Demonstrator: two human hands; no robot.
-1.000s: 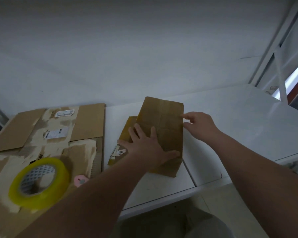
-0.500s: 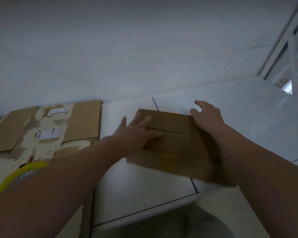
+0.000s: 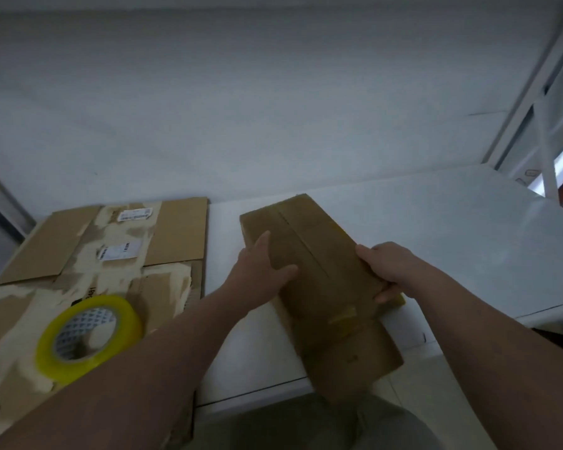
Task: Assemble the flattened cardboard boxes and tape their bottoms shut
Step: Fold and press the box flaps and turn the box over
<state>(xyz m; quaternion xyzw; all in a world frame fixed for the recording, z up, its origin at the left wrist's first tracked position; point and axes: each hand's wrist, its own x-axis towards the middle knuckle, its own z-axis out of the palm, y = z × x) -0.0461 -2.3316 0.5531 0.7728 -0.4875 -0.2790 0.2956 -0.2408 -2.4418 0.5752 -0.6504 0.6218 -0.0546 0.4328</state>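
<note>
Hands on cardboard, head view. The left hand point(image 3: 257, 271) and the right hand point(image 3: 387, 267) both hold a flattened cardboard box point(image 3: 319, 306) at the centre of the frame. It runs long and narrow from upper centre down toward lower right. Its near end juts past the front edge of the white table point(image 3: 452, 241); whether the far end touches the tabletop, I cannot tell.

The left hand clamps the box's left edge, thumb laid across the top face and fingers stretched along the side. The right hand wraps the right edge, fingers curled over the top and the thumb tip showing just beneath.

At left a large flattened carton point(image 3: 176, 232) lies on the table, its surface torn in pale patches, with two white shipping labels point(image 3: 134, 215) on it. A yellow tape roll point(image 3: 88, 339) sits on that carton at lower left, well apart from the held box. A white metal frame point(image 3: 517, 92) rises at the upper right.
</note>
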